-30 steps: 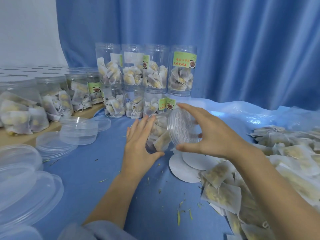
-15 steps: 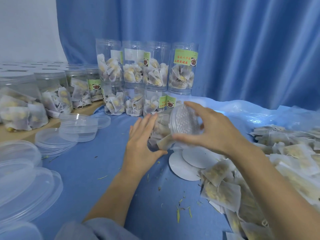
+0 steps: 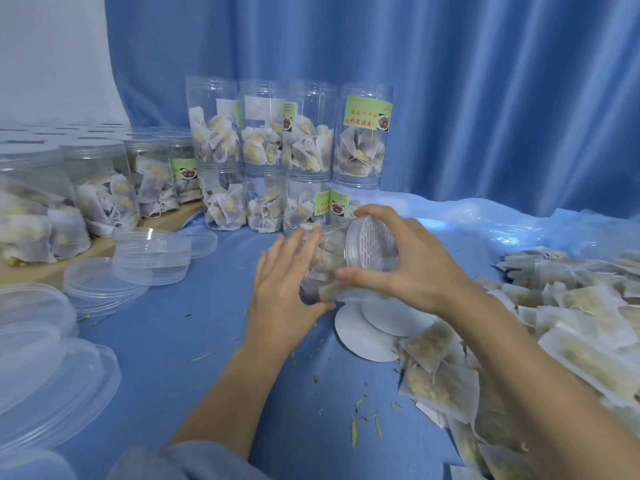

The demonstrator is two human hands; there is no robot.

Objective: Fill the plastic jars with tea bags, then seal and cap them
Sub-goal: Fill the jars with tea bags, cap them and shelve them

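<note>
Above the blue cloth (image 3: 180,341) at the middle of the table, we see a clear plastic jar (image 3: 329,258) of tea bags held tipped on its side, its mouth turned right and toward us. The right hand (image 3: 412,268) curls thumb and fingers round the rim, pinching a patterned clear cap (image 3: 372,245) against the mouth — whether it is fully seated we cannot tell. The left hand (image 3: 287,289) lies against the jar's body with fingers straight and slightly spread, thumb underneath. Just below the jar, white round seals (image 3: 367,337) lie on the cloth, touching a heap of loose tea bags (image 3: 554,327) along the right side. Behind stand filled, labelled jars (image 3: 287,150) stacked two high; to the left — loose clear lids (image 3: 152,251) and more filled jars on a wooden board (image 3: 166,220).
</note>
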